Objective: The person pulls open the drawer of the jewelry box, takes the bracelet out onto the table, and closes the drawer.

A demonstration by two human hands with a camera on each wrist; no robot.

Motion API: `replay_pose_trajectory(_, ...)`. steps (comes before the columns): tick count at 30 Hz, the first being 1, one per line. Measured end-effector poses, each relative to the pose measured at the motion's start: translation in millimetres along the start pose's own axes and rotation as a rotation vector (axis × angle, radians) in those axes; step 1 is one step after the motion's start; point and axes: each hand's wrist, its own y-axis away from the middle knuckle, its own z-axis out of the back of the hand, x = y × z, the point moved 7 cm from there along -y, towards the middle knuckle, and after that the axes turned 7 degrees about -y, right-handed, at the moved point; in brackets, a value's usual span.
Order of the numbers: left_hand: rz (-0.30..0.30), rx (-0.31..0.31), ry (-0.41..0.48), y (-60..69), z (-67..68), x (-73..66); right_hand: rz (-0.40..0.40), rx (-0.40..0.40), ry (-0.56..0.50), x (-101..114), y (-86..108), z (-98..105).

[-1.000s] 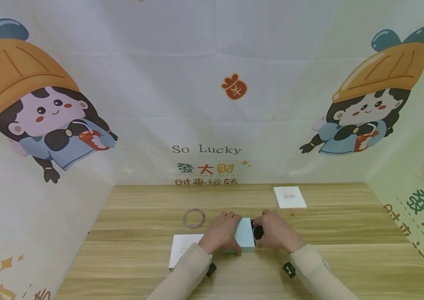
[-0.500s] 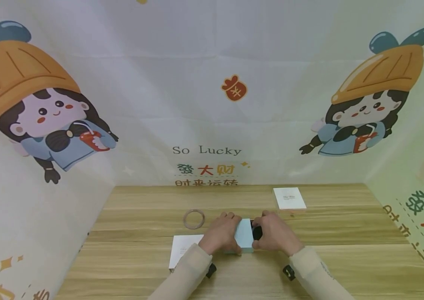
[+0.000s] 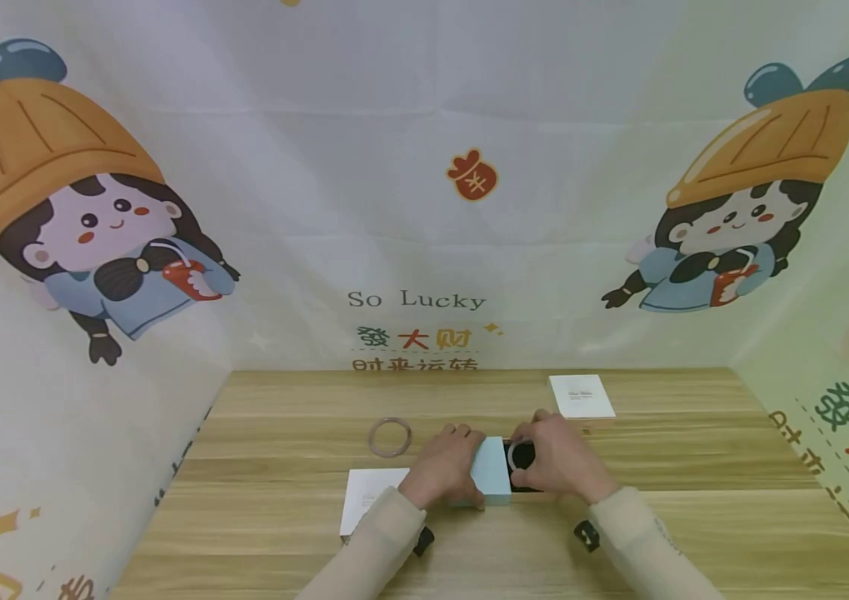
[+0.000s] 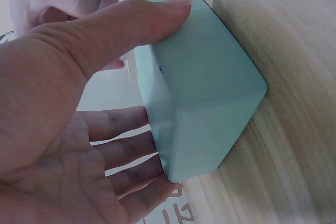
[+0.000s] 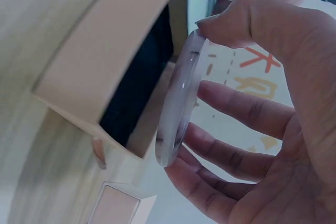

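A light-blue box sleeve [image 3: 491,472] lies on the table, gripped by my left hand [image 3: 442,467] with the thumb on one face and the fingers along the opposite side, as the left wrist view [image 4: 210,72] shows. From its right end sticks out a pinkish drawer [image 5: 110,40] with a dark lining [image 5: 144,77]. My right hand [image 3: 562,457] pinches a pale translucent bangle [image 5: 181,98] between thumb and fingers, just above the drawer's opening.
Another bangle [image 3: 370,437] lies on the table behind my left hand. A white-topped box [image 3: 364,493] sits at the left, partly under my left forearm; a second one [image 3: 581,396] stands at the back right. A printed cloth [image 3: 304,183] hangs behind the table.
My right hand has moved slightly right and turned. The bangle in its grip and more of the drawer's dark inside now show. My left hand keeps its place on the sleeve.
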Motion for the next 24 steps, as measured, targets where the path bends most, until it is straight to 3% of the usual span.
replay_pose_trajectory(12, -0.018, 0.003, -0.053, -0.5, -3.5, 0.7, 0.038, -0.038, -0.088, 2.3, -33.1, 13.1)
replay_pose_trajectory(24, -0.018, 0.021, -0.079, 0.6, -1.4, -0.9, 0.037, 0.011, -0.071, 3.5, -80.0, 1.9)
